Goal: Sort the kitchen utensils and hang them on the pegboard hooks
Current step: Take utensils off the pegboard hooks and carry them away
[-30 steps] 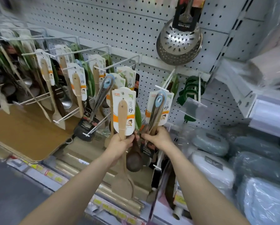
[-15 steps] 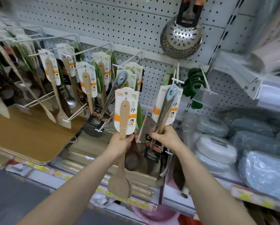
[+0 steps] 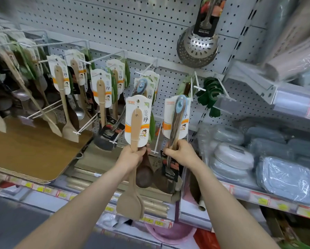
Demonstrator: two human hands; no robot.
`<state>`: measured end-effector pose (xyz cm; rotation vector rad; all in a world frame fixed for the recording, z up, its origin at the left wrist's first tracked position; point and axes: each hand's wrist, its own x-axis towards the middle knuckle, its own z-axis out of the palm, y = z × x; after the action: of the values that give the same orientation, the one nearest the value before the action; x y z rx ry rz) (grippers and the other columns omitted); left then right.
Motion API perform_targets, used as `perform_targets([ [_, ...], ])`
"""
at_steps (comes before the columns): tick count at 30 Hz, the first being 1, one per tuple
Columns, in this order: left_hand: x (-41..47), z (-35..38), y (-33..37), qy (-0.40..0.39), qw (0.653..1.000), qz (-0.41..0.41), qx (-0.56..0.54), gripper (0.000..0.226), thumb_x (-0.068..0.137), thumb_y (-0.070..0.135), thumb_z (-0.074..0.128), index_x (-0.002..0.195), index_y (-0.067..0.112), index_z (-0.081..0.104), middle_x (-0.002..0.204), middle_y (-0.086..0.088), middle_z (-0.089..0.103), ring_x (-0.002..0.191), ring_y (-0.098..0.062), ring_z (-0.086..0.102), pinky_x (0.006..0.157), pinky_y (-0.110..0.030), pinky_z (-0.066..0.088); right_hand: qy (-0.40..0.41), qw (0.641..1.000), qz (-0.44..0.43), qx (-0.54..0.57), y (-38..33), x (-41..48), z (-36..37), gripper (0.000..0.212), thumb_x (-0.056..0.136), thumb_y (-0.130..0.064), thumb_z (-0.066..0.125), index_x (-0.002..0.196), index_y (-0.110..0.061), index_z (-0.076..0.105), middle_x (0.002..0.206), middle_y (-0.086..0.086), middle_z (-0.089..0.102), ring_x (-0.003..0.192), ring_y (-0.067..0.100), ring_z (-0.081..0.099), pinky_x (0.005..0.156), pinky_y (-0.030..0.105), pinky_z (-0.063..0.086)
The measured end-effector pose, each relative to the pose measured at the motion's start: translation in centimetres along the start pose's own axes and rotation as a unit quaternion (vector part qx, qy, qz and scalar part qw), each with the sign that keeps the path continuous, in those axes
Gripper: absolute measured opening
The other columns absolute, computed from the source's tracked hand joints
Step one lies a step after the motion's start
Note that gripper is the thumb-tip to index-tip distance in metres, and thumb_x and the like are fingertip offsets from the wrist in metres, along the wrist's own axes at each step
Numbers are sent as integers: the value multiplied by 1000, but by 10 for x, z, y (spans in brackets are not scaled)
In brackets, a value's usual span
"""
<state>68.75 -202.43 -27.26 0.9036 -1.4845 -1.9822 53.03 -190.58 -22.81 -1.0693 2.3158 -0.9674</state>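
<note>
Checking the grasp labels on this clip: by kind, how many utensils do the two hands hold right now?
wooden spatula: 1, gripped by the left hand
blue-tipped utensil: 1, gripped by the right hand
Total: 2 plainly held
A dark spoon shows just behind the left hand; whether that hand holds it cannot be told.

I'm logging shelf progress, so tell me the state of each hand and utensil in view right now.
left hand, gripping the wooden spatula
wooden spatula, upright, blade down
right hand, gripping the blue-tipped utensil
blue-tipped utensil, upright, blue tip up
metal skimmer, hanging on the pegboard
</note>
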Motion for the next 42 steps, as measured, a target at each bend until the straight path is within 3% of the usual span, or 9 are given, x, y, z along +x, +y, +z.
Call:
perform_targets([
  [8,-13,-43,12,27,999,17,-1,23,94,23,61,81,31,78,90,-15,61,89,-27,52,82,-43,40,4,999,-20,-30,-51,-7,29,36,88,-41,66,78,-14,45,69,-3,47,66,16,45,59,32,33],
  [14,-31,-95,26,91,995,31,-17,9,95,20,62,93,18,70,94,-12,70,86,-25,56,79,-40,45,-25,995,-68,-62,-98,-15,70,35,92,-31,63,64,-17,47,60,-2,46,58,15,43,55,32,34],
  [17,-45,-121,32,113,993,30,-32,9,97,19,58,99,16,67,95,-10,71,88,-22,62,80,-36,47,-36,995,-78,-47,-122,-17,99,23,94,-30,61,80,-11,61,75,3,59,71,20,55,59,30,37],
  [22,-67,-173,38,167,985,17,-48,8,96,19,61,94,15,67,97,-14,71,88,-25,60,87,-44,50,-78,990,-108,-54,-157,-19,140,32,97,-30,60,68,-21,50,76,0,56,76,20,52,65,27,33],
  [27,-95,-230,52,211,975,28,-62,9,97,14,58,91,13,65,81,-4,71,88,-26,49,73,-36,43,-128,983,-128,-21,-199,-18,188,28,97,-35,58,99,-8,65,95,7,65,88,25,60,74,31,43],
  [31,-115,-272,55,226,972,26,-65,11,98,14,56,95,11,66,88,-11,66,89,-27,46,70,-34,39,-158,974,-161,8,-232,-25,223,26,100,-34,55,79,-19,59,78,-2,59,72,15,54,64,29,38],
  [35,-128,-308,55,255,965,28,-62,14,99,13,55,105,5,65,84,-10,67,82,-26,52,73,-35,40,-178,964,-195,26,-260,-29,253,26,99,-40,55,105,-17,64,96,1,62,92,19,56,80,28,41],
  [37,-134,-328,56,274,958,30,-74,15,99,12,54,105,4,65,81,-9,67,81,-26,50,69,-34,39,-184,960,-211,14,-276,-26,271,24,99,-45,55,101,-22,62,100,5,63,98,24,56,83,30,42],
  [42,-146,-374,62,322,940,38,-109,15,101,10,50,92,9,62,71,-5,66,69,-22,43,60,-31,36,-191,955,-224,20,-310,-17,312,24,100,-46,51,108,-24,53,101,-7,57,100,16,52,71,7,36],
])
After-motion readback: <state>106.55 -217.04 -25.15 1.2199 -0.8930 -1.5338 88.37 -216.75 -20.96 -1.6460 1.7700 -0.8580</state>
